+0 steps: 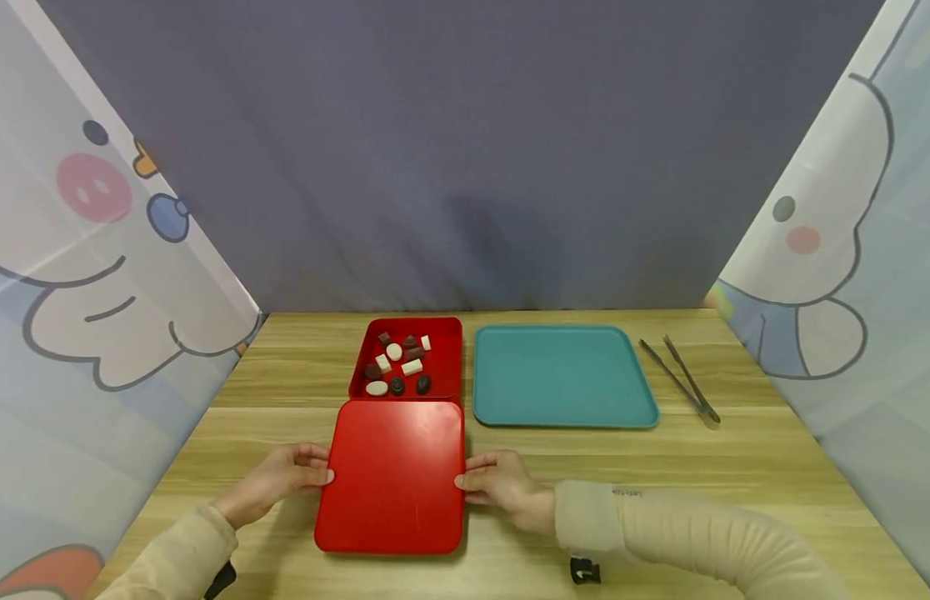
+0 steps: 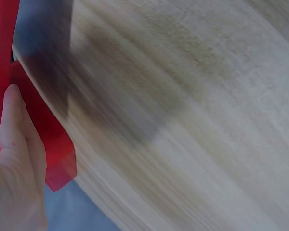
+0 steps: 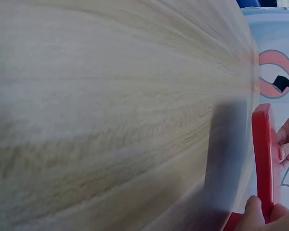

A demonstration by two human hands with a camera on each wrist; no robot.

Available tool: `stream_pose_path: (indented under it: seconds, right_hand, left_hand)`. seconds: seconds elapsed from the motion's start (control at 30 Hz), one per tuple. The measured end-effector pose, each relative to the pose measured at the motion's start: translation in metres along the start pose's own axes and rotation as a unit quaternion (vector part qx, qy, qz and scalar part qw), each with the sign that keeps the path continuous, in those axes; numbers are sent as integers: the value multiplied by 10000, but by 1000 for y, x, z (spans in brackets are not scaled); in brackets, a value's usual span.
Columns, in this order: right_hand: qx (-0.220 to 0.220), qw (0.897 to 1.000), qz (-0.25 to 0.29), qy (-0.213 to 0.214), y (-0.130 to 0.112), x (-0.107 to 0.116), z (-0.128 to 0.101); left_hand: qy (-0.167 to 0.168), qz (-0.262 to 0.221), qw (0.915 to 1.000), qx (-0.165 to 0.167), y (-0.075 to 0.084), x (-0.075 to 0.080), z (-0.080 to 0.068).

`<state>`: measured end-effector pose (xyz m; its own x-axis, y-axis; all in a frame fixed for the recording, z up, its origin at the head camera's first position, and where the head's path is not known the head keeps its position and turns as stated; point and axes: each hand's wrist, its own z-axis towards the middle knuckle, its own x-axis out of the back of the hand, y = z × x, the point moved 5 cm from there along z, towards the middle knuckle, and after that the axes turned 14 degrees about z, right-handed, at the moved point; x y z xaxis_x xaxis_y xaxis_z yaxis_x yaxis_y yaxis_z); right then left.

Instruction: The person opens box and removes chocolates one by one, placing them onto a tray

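A flat red lid point(image 1: 393, 483) is held between both hands by its side edges. On its left edge the left hand point(image 1: 291, 475) grips with the thumb on top and fingers below. The right hand point(image 1: 502, 487) pinches the opposite edge the same way. Behind the lid sits a red box point(image 1: 450, 333), its near part hidden by the lid, with dark and white chocolates point(image 1: 412, 367) inside. In the left wrist view, the left fingers point(image 2: 14, 120) lie along the lid's edge, with the box's red wall point(image 2: 50, 139) beyond them. The right wrist view shows the lid point(image 3: 264, 159) seen edge-on, above the table.
A teal tray point(image 1: 558, 375) lies right of the red box on the wooden table point(image 1: 585, 458). Metal tongs point(image 1: 682, 383) rest at the right, arms spread. A dark curtain point(image 1: 472, 167) closes off the back, and printed cloths hang at both sides.
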<state>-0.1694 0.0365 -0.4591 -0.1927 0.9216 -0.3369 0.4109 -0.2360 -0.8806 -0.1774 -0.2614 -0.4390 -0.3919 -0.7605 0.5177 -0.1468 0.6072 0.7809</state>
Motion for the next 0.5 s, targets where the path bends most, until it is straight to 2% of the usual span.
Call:
stream_pose_path:
  seconds: [0.2, 0.5]
  right_hand:
    - [35, 10000, -8, 32, 5, -3, 2]
    - [240, 9994, -58, 230, 11, -1, 6]
  left_hand:
    - [-106, -238, 9997, 47, -11, -2, 4]
    - [-197, -282, 9994, -61, -19, -5, 13]
